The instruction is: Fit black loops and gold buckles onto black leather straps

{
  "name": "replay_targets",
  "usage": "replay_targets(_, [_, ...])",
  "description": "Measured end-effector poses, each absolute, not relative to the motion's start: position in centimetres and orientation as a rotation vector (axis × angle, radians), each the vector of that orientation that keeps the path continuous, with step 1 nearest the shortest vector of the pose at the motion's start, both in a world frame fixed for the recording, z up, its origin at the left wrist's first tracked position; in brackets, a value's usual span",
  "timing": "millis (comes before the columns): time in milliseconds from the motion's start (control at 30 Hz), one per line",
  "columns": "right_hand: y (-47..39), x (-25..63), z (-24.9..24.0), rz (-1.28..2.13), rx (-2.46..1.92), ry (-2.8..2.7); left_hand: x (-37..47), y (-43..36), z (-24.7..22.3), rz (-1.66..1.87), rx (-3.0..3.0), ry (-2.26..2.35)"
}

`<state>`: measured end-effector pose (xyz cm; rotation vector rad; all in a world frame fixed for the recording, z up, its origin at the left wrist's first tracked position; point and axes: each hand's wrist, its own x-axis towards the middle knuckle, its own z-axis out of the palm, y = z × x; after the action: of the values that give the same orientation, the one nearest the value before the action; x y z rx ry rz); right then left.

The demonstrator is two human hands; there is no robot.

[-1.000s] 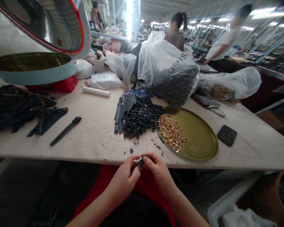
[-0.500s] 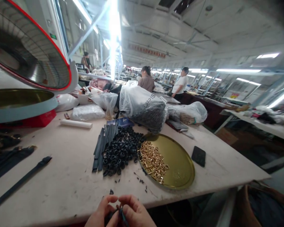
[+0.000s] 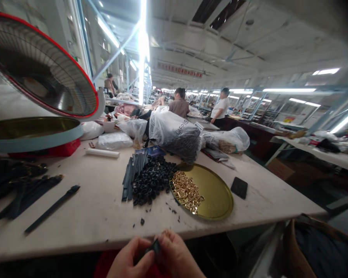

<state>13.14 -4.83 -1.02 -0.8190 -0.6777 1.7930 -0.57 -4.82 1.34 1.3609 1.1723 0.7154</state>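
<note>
At the table's near edge, my left hand (image 3: pixel 131 258) and my right hand (image 3: pixel 177 253) meet, both with fingers closed on a small dark strap (image 3: pixel 156 247). Its lower part is hidden by the fingers. Beyond the hands lies a heap of small black loops (image 3: pixel 150 185), with flat dark strips (image 3: pixel 129 179) along its left side. To its right is a round gold-coloured tray (image 3: pixel 216 193) with small gold metal fittings (image 3: pixel 188 191) piled on its left half. One tiny dark scrap (image 3: pixel 142 221) lies just past my fingers.
A red-rimmed fan (image 3: pixel 43 69) stands at the left above a round tin (image 3: pixel 34 144). Dark straps (image 3: pixel 53 208) lie below it. A phone (image 3: pixel 239 187) is right of the tray. Plastic bags (image 3: pixel 174 129) fill the back. Several people stand farther off.
My right hand has turned, and its fingers now bunch at the strap's upper end. Both hands sit slightly lower against the table edge, and the whole view has shifted a little.
</note>
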Motion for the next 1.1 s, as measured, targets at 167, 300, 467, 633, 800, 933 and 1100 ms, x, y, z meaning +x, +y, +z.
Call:
replay_targets(167, [-5.6, 14.2, 0.6, 1.209, -1.213, -1.127, -0.7, -6.2, 3.6, 0.723, 1.152, 1.047])
replay_targets(300, [-5.9, 15.0, 0.0, 1.142, -1.324, -1.454, -0.7, -6.5, 3.9, 0.675, 1.003, 1.014])
replay_targets(467, [-6.5, 15.4, -0.5, 0.997, -1.375, -1.642, -0.4, -6.2, 3.0, 0.636, 0.93, 1.044])
replay_targets(633, [-7.2, 16.2, -1.4, 1.057, -1.293, -1.705, -1.1, -5.6, 1.9, 0.4, 1.008, 1.007])
replay_targets(800, [-6.5, 16.6, -1.7, 1.0, -1.228, -1.885, -1.8, -4.8, 1.6, 0.163, 1.28, 1.098])
replay_targets(933, [-5.7, 16.8, -1.2, 0.956, -1.193, -2.062, -1.4, -4.4, 1.9, 0.129, 1.401, 1.16])
replay_targets(1100, [-5.7, 16.7, -2.0, 0.953, -1.203, -2.029, -0.9, -3.8, 2.5, 0.085, 1.465, 1.218])
